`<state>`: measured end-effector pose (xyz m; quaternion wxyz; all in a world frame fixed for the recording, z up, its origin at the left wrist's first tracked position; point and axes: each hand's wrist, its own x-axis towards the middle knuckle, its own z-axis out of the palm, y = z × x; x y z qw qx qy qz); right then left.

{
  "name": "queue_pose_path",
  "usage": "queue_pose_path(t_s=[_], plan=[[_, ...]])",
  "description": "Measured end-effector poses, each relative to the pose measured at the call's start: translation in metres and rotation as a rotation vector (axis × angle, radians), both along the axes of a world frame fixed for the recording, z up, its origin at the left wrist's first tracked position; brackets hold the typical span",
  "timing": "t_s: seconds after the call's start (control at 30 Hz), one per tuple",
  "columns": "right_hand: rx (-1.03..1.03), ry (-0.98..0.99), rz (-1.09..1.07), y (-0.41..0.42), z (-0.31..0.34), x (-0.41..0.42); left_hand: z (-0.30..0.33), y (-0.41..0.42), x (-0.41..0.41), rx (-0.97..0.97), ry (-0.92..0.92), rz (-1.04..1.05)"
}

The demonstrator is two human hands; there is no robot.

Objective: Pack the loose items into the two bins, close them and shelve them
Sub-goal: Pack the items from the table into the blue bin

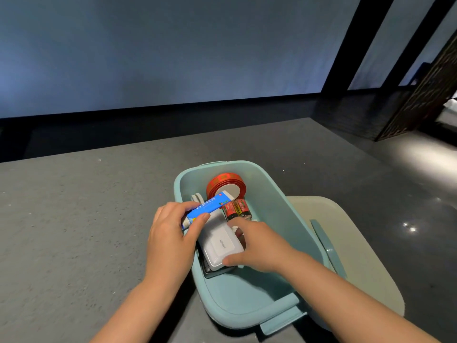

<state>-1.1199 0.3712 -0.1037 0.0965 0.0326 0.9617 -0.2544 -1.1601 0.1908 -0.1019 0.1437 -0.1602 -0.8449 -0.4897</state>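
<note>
An open teal plastic bin (277,209) stands on the grey speckled countertop (74,231), and just to its right lies a pale flat lid (358,243), partly under the bin's right side, it seems. Inside the bin, a red roll of tape (222,183) sits at the far end, red-and-black batteries (236,209) just in front of it, and a white rectangular charger block (222,246) nearer still. The left hand (170,238), over the bin's left rim, holds a blue-and-white tube box (210,209) above the contents, while the right hand (257,243) rests on the charger block from the right.

Grey speckled countertop (74,219), blue-grey wall (173,45), dark lattice screen (425,95)

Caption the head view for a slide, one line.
Left hand lowers a blue-and-white tube into the open teal plastic bin while right hand steadies a white rectangular box.
</note>
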Motion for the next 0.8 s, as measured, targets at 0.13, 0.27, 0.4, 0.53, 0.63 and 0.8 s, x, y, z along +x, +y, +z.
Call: queue_pose_path(t_s=[0.13,0.27,0.4,0.53,0.63,0.8], plan=[[0.023,0.031,0.013,-0.007,-0.002,-0.002,0.0,0.001,-0.001,-0.011,-0.003,0.006],[-0.024,0.007,0.013,-0.01,0.007,-0.001,0.002,0.001,-0.001,-0.016,-0.004,0.002],[-0.135,0.217,-0.18,0.001,0.027,0.011,0.007,-0.006,0.0,-0.028,0.008,-0.055],[-0.11,0.623,-0.079,0.008,0.061,0.028,0.019,-0.008,0.0,-0.182,0.121,-0.242],[0.113,0.503,0.114,0.0,0.063,0.033,0.022,0.001,0.0,-0.312,0.205,-0.386],[0.112,0.398,0.066,0.003,0.051,0.039,0.016,0.005,-0.005,-0.285,0.202,-0.496]])
